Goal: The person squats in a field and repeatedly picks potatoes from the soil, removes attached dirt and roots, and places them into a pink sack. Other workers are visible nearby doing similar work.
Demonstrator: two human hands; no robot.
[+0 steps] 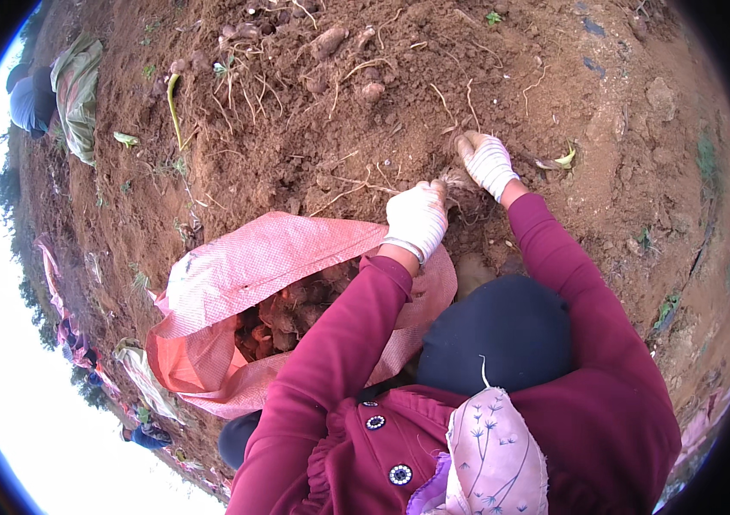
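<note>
My left hand (pixel 418 215), in a white knit glove, is closed on the edge of a fibrous, rooty clump (pixel 461 187) low over the loose soil. On the clump's upper right side, my right hand (pixel 484 161), in a striped white glove, has its fingers bent at some thin roots; its fingertips are partly hidden by soil and roots. Below my left forearm a pink woven sack (pixel 275 257) lies with its mouth wide, holding brown, soil-covered tubers (pixel 294 312). Its rim passes close under my left wrist.
Dug tubers (pixel 329 42) and pale roots lie on the brown soil ahead. A green stalk (pixel 174 109) is at upper left. Farther left, a person (pixel 33 103) is beside a greenish sack (pixel 78 96). A whitish sack (pixel 146 380) and another person (pixel 149 436) are at lower left.
</note>
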